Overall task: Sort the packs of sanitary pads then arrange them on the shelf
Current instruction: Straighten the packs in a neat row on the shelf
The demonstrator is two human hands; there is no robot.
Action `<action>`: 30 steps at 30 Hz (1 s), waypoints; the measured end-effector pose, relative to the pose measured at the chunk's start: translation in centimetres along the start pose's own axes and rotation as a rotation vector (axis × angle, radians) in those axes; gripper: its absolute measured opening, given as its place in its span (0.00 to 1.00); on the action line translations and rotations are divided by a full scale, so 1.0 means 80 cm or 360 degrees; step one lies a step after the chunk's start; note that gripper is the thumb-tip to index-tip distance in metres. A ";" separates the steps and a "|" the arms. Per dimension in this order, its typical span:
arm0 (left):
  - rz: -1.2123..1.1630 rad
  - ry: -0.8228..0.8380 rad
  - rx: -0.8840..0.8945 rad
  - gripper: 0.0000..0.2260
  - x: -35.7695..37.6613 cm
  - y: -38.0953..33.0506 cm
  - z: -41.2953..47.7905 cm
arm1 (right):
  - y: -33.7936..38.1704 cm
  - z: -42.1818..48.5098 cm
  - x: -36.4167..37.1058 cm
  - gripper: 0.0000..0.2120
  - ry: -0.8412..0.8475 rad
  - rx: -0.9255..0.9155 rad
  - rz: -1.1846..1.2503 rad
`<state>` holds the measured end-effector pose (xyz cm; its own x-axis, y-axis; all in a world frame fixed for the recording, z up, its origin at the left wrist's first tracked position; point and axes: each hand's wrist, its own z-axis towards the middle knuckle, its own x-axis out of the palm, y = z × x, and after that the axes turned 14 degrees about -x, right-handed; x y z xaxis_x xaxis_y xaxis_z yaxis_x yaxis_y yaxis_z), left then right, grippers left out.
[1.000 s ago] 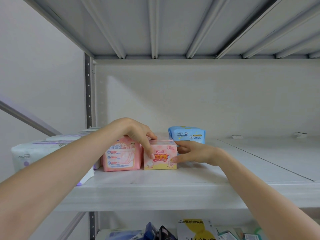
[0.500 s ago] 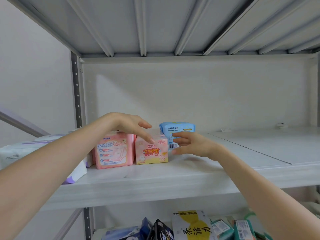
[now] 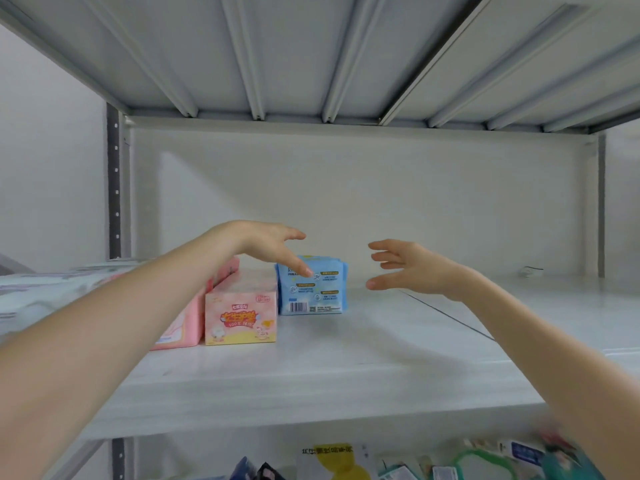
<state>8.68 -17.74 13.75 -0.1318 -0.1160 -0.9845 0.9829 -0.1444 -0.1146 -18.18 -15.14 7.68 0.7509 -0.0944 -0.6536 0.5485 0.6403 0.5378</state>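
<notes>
Both hands are up at the shelf (image 3: 346, 372) and hold nothing. Left hand (image 3: 266, 244): fingers straight and loosely spread, index tip down over the top front of the blue pack (image 3: 311, 292); can't tell if it touches. Right hand (image 3: 412, 268): fingers wide, thumb low, just right of the blue pack and apart from it.

Blue pack stands upright, back of the shelf, right end of the row, set behind the yellow box (image 3: 240, 313). Pink pack (image 3: 188, 323) sits left of the box, touching it. White pack (image 3: 45, 296) is far left, partly hidden by the left forearm.

Risks, as judged:
- Blue pack is soft and stands on a narrow edge; a poke from the index tip near its top likely tips it backward.
- It isn't flush with the box front, so the row stays uneven unless it is pulled forward.
- Left forearm crosses low over the pink pack; dragging it back could skew that pack or the box.
- Lower packs (image 3: 332, 459) look unsorted, so the task seems far from done.
</notes>
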 end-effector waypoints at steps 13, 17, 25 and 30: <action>0.0164 0.0181 -0.0285 0.49 0.009 0.012 0.088 | -0.066 0.125 0.006 0.50 0.0440 0.0233 -0.0057; 0.0185 0.0235 -0.0249 0.43 0.014 0.011 0.100 | -0.078 0.139 0.012 0.53 0.0545 0.0335 -0.0001; 0.0094 0.0261 -0.0173 0.34 0.022 0.018 0.108 | -0.081 0.148 0.031 0.43 0.0662 0.0342 0.0080; 0.0041 0.0264 -0.0163 0.33 0.022 0.023 0.107 | -0.081 0.144 0.034 0.41 0.0608 0.0315 0.0099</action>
<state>9.16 -26.61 12.92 -0.0920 0.0467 -0.9947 0.9947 -0.0418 -0.0939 -15.47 -28.35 8.59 0.6152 0.2525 -0.7468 0.5944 0.4738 0.6498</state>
